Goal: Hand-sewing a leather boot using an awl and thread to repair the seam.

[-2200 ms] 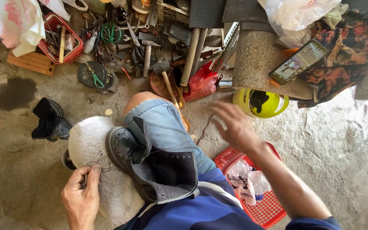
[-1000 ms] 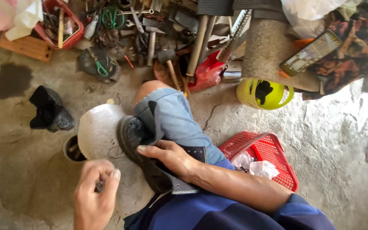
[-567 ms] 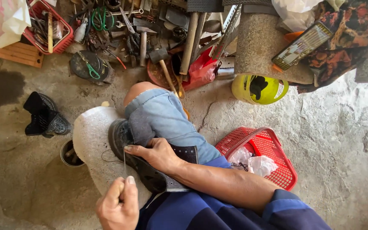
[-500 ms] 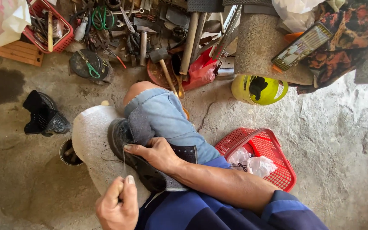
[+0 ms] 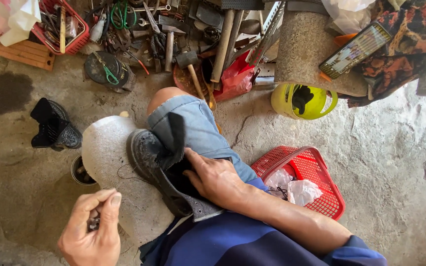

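Black boot lies across the knee at frame centre, on a pale stone block. Right hand now presses flat on its open top, fingers spread, holding nothing; earlier it reached toward the red basket. Left hand, lower left, has drawn back, pinching a small tool with thread trailing to the boot.

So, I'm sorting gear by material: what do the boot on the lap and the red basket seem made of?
Boot: looks like dark, scuffed matte leather, greyed at the toe, with a soft floppy upper.
Red basket: probably moulded plastic, given its even lattice mesh and slight sheen.
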